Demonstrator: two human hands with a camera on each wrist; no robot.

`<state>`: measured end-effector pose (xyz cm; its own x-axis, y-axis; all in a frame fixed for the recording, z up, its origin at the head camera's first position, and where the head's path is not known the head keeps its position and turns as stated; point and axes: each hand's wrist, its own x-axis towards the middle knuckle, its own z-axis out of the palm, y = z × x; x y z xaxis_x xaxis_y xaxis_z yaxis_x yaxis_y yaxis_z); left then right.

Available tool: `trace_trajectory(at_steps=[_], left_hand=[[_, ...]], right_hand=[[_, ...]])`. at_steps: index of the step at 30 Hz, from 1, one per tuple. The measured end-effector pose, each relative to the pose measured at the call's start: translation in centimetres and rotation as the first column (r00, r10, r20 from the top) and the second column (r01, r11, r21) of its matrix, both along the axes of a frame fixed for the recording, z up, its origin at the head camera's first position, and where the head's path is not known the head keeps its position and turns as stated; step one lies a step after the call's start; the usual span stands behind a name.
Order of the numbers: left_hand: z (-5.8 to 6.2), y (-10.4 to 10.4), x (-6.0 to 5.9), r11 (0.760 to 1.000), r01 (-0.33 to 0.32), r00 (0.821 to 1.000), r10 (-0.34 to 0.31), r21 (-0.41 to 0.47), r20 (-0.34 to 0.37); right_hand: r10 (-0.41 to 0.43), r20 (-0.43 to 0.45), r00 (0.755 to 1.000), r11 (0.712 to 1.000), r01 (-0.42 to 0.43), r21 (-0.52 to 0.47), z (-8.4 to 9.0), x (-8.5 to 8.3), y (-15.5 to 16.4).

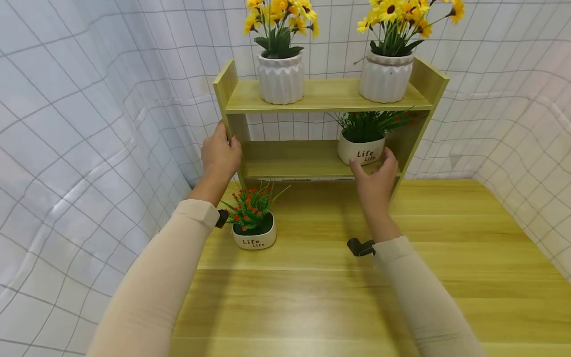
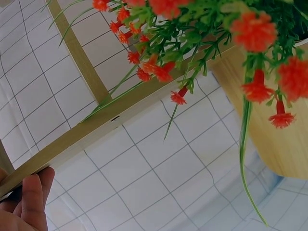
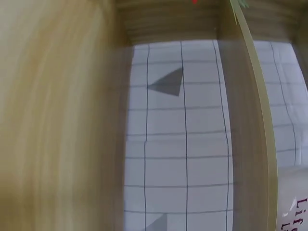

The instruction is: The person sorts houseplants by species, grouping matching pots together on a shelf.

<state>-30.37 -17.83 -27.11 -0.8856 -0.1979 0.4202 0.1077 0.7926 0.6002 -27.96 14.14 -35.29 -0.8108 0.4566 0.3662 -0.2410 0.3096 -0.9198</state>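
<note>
My left hand [image 1: 220, 156] grips the left side panel of a light wooden shelf [image 1: 290, 158]; the left wrist view catches its fingertips [image 2: 32, 197] at the panel's edge. On the middle board, toward the right end, sits a white "Life" pot [image 1: 363, 148] with a green plant. My right hand [image 1: 376, 181] holds this pot from the front, thumb low on its face and fingers around its right side. Only a corner of the pot [image 3: 292, 199] shows in the right wrist view, where the right hand is out of sight.
Two ribbed white pots of yellow flowers [image 1: 281, 79] [image 1: 385, 77] stand on the top board. Another "Life" pot [image 1: 254, 240], with red flowers, sits on the wooden table [image 1: 303, 297] below my left forearm. A white gridded curtain [image 1: 169, 59] surrounds the table's back and sides.
</note>
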Motion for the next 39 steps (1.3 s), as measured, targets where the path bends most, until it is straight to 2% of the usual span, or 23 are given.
trace_trajectory(at_steps=[6, 13, 23, 28, 34, 39], left_hand=[[-0.1, 0.1, 0.1, 1.000, -0.008, 1.000, 0.007, -0.006, -0.013], [-0.1, 0.1, 0.1, 1.000, -0.012, 1.000, 0.011, -0.011, -0.020], [-0.1, 0.1, 0.1, 1.000, -0.005, 1.000, 0.005, -0.007, -0.017], [-0.1, 0.1, 0.0, 1.000, -0.007, 1.000, 0.007, -0.007, -0.021], [0.0, 0.2, 0.1, 1.000, -0.005, 1.000, 0.005, -0.008, -0.009], [0.0, 0.2, 0.0, 1.000, -0.006, 1.000, 0.006, -0.006, -0.009]], right_hand=[[0.088, -0.013, 0.996, 0.996, -0.088, -0.011, -1.7, 1.8, -0.9], [0.180, -0.046, 0.983, 0.982, -0.177, 0.072, -4.9, 3.2, -3.0], [0.299, 0.001, 0.954, 0.954, -0.299, 0.023, -7.7, 4.1, -5.1], [0.384, 0.051, 0.922, 0.923, -0.385, 0.005, -8.3, 4.4, -5.8], [0.487, 0.093, 0.868, 0.873, -0.488, -0.016, -9.0, 4.4, -7.0], [0.541, 0.133, 0.831, 0.840, -0.541, -0.037, -9.7, 4.5, -8.1]])
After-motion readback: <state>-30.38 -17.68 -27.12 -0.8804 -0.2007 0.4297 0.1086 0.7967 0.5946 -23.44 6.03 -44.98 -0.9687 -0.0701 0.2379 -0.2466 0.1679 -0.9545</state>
